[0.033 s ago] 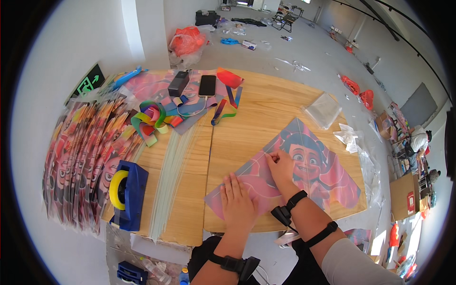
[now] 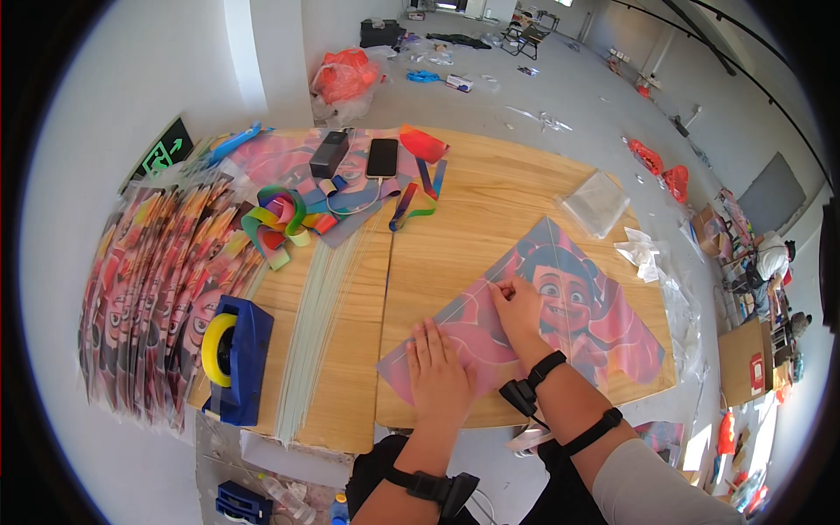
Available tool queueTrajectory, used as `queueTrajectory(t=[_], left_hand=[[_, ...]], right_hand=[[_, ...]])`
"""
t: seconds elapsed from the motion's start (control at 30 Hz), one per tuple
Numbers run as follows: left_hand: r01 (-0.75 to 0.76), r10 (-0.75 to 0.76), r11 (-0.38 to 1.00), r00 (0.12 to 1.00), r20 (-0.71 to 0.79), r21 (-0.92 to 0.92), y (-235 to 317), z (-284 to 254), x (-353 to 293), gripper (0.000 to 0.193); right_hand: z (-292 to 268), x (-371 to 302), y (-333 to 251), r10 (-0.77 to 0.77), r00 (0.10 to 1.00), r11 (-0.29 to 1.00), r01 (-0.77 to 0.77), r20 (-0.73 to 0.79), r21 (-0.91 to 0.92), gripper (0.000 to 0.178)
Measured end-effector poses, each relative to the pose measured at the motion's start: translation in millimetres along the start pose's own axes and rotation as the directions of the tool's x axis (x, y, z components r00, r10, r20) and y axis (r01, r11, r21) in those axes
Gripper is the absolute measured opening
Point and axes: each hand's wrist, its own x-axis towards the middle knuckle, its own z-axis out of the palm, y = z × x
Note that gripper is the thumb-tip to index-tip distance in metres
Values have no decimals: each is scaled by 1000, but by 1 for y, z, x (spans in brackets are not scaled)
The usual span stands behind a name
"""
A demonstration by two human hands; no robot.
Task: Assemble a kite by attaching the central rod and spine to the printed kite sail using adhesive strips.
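Note:
A printed kite (image 2: 573, 293) with a cartoon figure lies on the wooden table in front of me, its tip pointing away. My left hand (image 2: 440, 372) rests flat on the kite's left wing, fingers stretched out. Near the middle of the kite's left slanting edge, my right hand (image 2: 518, 308) is closed in a pinch; what its fingertips hold is too small to make out. A pale line runs down the middle of the kite. To the left lies a bundle of thin pale rods (image 2: 317, 328). Beyond them stands a blue tape dispenser (image 2: 252, 363) with a yellow-cored roll.
Many bagged kites (image 2: 144, 306) are stacked at the left. Rainbow ribbons (image 2: 284, 219), a phone (image 2: 382, 157) on a cable and a black box (image 2: 329, 154) lie at the back. Clear plastic bags (image 2: 597, 203) sit at the far right. Another person (image 2: 770, 267) is off to the right.

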Motion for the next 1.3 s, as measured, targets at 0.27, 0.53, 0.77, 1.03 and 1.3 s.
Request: queueTrajectory(t=[0.27,0.53,0.77,1.03,1.3], left_hand=[[-57,56,997,998,-13,-59,1,-3,2,71],[-154,143,983,984,-107,-102,4,0,6,56],[-287,294,904,956,-27,-318,22,-10,6,18],[-249,275,916,961,40,-315,14,2,-2,21],[-256,291,941,946,141,-221,26,14,-7,17]], right_hand=[[2,0,3,-10,1000,1000,10,8,0,13],[4,-1,4,-6,1000,1000,5,13,0,14],[2,14,24,82,996,920,-67,-22,386,12],[-97,-13,3,34,994,733,-95,103,673,11],[-246,-155,46,-87,959,983,39,271,178,8]])
